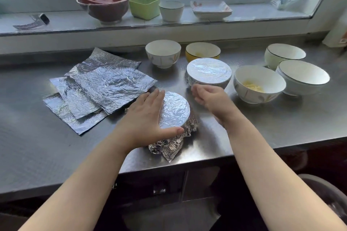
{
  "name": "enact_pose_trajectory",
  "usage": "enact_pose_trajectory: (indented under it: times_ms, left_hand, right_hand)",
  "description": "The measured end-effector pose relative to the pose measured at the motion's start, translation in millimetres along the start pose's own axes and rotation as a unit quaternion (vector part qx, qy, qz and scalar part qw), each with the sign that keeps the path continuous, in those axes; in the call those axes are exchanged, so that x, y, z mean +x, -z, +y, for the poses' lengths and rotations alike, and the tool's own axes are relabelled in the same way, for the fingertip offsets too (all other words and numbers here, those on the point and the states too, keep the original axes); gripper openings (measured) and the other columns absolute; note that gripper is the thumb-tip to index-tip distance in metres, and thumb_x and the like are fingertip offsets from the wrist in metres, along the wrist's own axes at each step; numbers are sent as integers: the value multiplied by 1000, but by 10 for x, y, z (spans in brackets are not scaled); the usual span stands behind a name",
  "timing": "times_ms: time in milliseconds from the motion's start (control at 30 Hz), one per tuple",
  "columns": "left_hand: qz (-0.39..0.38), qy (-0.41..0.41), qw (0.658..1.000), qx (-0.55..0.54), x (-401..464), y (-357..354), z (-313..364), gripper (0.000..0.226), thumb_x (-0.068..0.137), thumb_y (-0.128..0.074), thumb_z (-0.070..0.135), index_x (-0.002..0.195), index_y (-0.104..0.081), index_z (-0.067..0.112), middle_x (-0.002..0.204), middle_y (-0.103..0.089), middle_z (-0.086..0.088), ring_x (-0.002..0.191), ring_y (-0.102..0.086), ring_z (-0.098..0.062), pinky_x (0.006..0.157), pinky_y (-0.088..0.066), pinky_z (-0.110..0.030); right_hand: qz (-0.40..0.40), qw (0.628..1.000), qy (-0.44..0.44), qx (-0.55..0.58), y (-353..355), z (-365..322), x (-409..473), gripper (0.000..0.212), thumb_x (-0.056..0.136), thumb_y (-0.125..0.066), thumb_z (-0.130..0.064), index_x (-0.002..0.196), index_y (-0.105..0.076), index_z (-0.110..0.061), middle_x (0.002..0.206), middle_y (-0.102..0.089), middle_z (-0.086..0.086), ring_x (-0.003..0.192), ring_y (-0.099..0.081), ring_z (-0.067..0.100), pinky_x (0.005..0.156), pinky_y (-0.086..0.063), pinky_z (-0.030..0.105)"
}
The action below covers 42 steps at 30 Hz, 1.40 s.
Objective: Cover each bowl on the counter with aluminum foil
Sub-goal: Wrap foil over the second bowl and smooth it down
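Foil-covered near bowl [175, 112]: sits close to the front edge of the steel counter [262, 127]; crumpled foil hangs loose down its side toward the person.
Left hand [148, 118]: fingers straight and together, laid flat on the bowl's left rim, thumb pressed along the near edge of the foil top.
Right hand [210, 97]: raised just right of that bowl, fingers loosely curled, gripping nothing; it partly overlaps the second covered bowl.
Second covered bowl [208, 71]: behind the first, foil drawn smooth over its top.
Spare foil sheets [97, 88]: overlapping pile on the counter, left of the bowls.
Uncovered bowls: 5 in all, namely a white bowl [163, 52], a yellow bowl [202, 50], a patterned bowl with yellow food [259, 83] and 2 dark-rimmed bowls [302, 76] at the right.
Windowsill [75, 22]: red stacked bowls [102, 3], green container [144, 6], white cup [171, 10], square plates [210, 8].
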<state>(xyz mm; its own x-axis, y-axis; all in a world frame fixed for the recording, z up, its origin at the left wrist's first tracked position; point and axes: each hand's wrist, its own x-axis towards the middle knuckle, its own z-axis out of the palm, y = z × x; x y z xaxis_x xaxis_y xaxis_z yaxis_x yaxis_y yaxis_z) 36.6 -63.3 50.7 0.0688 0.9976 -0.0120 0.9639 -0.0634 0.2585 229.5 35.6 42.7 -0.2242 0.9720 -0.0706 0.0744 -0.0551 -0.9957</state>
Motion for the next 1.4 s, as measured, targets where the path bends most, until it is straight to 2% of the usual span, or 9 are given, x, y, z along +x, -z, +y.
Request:
enact_pose_trajectory:
  times_ms: [133,233,367,600,833,1000,1233,1333,1400]
  left_hand:
    - [3,-3,1000,2,1,-3,-1,128,53,-28,95,156,3,26,164,3,5,150,5,-18,121,1,-35]
    - [9,-2,1000,2,5,-16,-5,128,53,-28,94,156,3,26,164,2,5,150,4,-19,122,-1,-37]
    - [7,0,1000,1,10,-22,2,128,52,-29,94,156,3,27,164,2,6,150,4,-19,122,-3,-39]
    - [23,-4,1000,-2,17,-39,-5,128,52,-29,94,157,1,27,164,-1,6,150,2,-18,121,-3,-37]
    - [32,-1,999,3,7,-38,8,128,52,-29,93,157,-3,24,164,-5,5,149,-1,-19,122,-6,-38]
    - [32,1,999,2,13,-40,9,127,54,-31,93,157,-4,24,164,-5,5,149,-2,-20,122,-7,-39]
    - [18,9,1000,3,8,-31,14,128,53,-31,93,157,-2,24,164,-2,6,150,1,-18,122,-4,-38]
    - [6,13,1000,0,3,-24,18,129,52,-31,94,157,1,24,164,1,6,150,4,-18,122,-3,-37]
    - [5,14,1000,-1,3,-25,18,129,52,-31,94,157,2,25,164,1,5,150,4,-19,122,-2,-38]
  right_hand:
    - [36,989,67,-124,-96,-171,-139,20,96,-59,-17,110,-73,-16,107,-73,3,103,-65,14,104,-47,39]
    - [21,970,90,-226,-301,-135,-304,27,97,-54,-12,118,-70,-11,102,-74,4,93,-65,16,93,-50,36]
    - [44,966,84,-241,-355,-74,-353,27,96,-50,-7,107,-74,-12,102,-74,4,98,-66,21,93,-50,38]
    - [-5,981,39,-191,-265,-82,-296,32,99,-47,-6,125,-66,-10,117,-69,-4,108,-59,4,98,-40,18]
    - [-66,992,-25,-106,-214,-43,-236,48,102,-41,-8,76,-72,-32,87,-74,-8,88,-66,9,90,-50,30]
    - [-74,992,-99,-13,-254,42,-247,34,101,-47,-25,99,-72,-1,92,-69,14,83,-57,22,71,-44,31]
    - [-56,987,-142,55,-210,57,-272,33,102,-43,-21,101,-68,1,95,-72,16,87,-65,25,84,-47,36]
    - [5,995,-101,12,-107,-88,-298,46,104,-42,-13,130,-37,24,132,-42,44,125,-45,54,111,-35,54]
    - [40,998,-49,-24,-67,-192,-354,41,101,-45,-7,124,-35,27,131,-34,45,126,-35,56,107,-31,62]
